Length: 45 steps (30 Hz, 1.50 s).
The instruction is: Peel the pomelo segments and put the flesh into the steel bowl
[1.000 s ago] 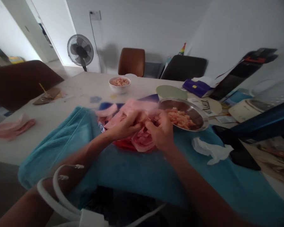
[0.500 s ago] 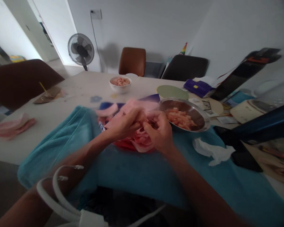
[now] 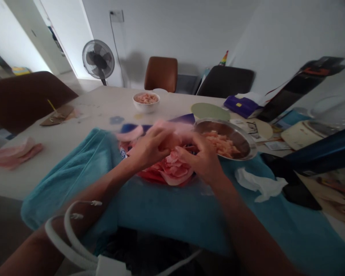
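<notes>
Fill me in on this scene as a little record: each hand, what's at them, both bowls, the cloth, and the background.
Left hand: over the pink pile, fingers bent; grip unclear
Right hand: at the pile's right side, fingers curled; grip unclear
Pile: soft, layered pink pieces; material unclear
Steel bowl: beyond the right hand, holding pale pink pieces
White bowl: farther back on the table, holding similar pieces
Towel: teal, draped over the table's near edge
Background: fan, brown chair
</notes>
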Each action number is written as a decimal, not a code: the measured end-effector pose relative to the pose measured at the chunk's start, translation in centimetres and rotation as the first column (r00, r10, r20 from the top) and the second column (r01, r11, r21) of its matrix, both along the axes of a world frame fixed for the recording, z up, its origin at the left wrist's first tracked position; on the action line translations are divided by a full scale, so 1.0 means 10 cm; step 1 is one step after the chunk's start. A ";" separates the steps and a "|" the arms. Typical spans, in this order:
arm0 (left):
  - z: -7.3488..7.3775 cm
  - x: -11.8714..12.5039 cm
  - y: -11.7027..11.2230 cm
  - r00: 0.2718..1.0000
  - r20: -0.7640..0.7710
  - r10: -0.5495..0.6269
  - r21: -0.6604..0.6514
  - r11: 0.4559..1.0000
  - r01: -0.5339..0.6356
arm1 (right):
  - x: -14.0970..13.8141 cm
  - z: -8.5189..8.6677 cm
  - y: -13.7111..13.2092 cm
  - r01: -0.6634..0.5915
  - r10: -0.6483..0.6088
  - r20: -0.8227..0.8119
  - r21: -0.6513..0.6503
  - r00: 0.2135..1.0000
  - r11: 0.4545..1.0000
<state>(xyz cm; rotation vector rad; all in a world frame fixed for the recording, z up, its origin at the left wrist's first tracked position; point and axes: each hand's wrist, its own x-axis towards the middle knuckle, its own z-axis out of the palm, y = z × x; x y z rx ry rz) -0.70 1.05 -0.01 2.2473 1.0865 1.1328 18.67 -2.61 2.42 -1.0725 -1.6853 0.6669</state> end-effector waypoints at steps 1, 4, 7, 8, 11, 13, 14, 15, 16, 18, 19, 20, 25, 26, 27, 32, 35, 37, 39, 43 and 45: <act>0.00 0.00 0.00 1.000 0.004 0.012 -0.017 1.000 -0.012 | 0.01 -0.01 0.01 -0.009 0.009 0.022 0.005 1.000 1.000; -0.02 -0.01 0.00 0.998 -0.030 0.062 -0.050 0.997 -0.064 | 0.03 -0.03 0.03 -0.052 0.048 0.100 0.031 0.994 0.998; -0.04 -0.02 0.00 0.994 -0.092 0.054 -0.007 0.998 -0.054 | 0.05 -0.04 0.05 -0.097 0.067 0.205 0.140 0.977 0.985; -0.03 -0.01 -0.01 0.994 -0.100 0.036 0.009 0.999 -0.035 | 0.05 -0.04 0.05 -0.102 0.061 0.230 0.172 0.971 0.980; -0.01 0.00 -0.03 0.994 -0.108 -0.022 0.043 0.999 0.027 | 0.05 -0.05 0.06 -0.071 0.021 0.253 0.191 0.967 0.979; 0.02 0.01 -0.05 0.989 -0.134 -0.055 0.075 0.995 0.066 | 0.05 -0.08 0.07 -0.049 -0.002 0.255 0.192 0.967 0.980; 0.04 0.01 -0.06 0.986 -0.153 -0.063 0.093 0.993 0.078 | 0.05 -0.10 0.07 -0.038 -0.016 0.254 0.206 0.967 0.978; 0.05 0.01 -0.06 0.982 -0.176 -0.062 0.107 0.991 0.082 | 0.04 -0.11 0.08 -0.032 -0.028 0.255 0.229 0.967 0.973; 0.06 0.01 -0.07 0.979 -0.197 -0.056 0.114 0.990 0.079 | 0.04 -0.13 0.09 -0.031 -0.038 0.257 0.258 0.966 0.966; 0.06 0.00 -0.06 0.973 -0.227 -0.039 0.109 0.992 0.065 | 0.03 -0.17 0.11 -0.037 -0.047 0.265 0.301 0.963 0.953; 0.06 -0.01 -0.06 0.972 -0.233 -0.037 0.092 0.994 0.060 | 0.03 -0.18 0.11 -0.043 -0.044 0.270 0.308 0.962 0.950; 0.05 -0.02 -0.05 0.972 -0.230 -0.042 0.071 0.996 0.060 | 0.03 -0.19 0.12 -0.048 -0.038 0.272 0.303 0.961 0.952; -0.01 -0.02 0.02 0.987 -0.127 -0.101 -0.043 0.994 0.096 | 0.01 -0.22 0.10 0.009 -0.041 0.170 0.186 0.985 0.982; -0.03 -0.02 0.03 0.990 -0.097 -0.103 -0.054 0.994 0.098 | 0.00 -0.23 0.10 0.022 -0.044 0.135 0.163 0.990 0.986; -0.04 -0.01 0.04 0.992 -0.069 -0.104 -0.062 0.993 0.100 | -0.01 -0.24 0.10 0.028 -0.043 0.103 0.141 0.994 0.990; -0.03 -0.01 0.07 0.998 0.014 -0.066 -0.047 0.997 0.067 | -0.01 -0.24 0.12 -0.030 0.023 0.072 0.085 0.997 0.996; 0.00 -0.03 0.06 0.999 -0.001 -0.037 -0.065 0.997 0.037 | 0.03 -0.22 0.15 -0.120 0.114 0.127 0.040 0.985 0.992; 0.03 -0.05 0.05 0.999 -0.033 -0.040 -0.097 0.995 0.036 | 0.07 -0.20 0.17 -0.163 0.157 0.190 0.018 0.969 0.986; 0.08 -0.06 0.04 0.996 -0.069 -0.054 -0.141 0.989 0.044 | 0.11 -0.20 0.17 -0.183 0.165 0.276 0.041 0.947 0.982; 0.14 -0.06 0.03 0.988 -0.093 -0.126 -0.231 0.968 0.102 | 0.11 -0.23 0.16 -0.179 0.097 0.476 0.128 0.874 0.976; 0.13 -0.05 0.03 0.986 -0.085 -0.142 -0.243 0.963 0.117 | 0.06 -0.26 0.15 -0.131 0.014 0.574 0.162 0.819 0.978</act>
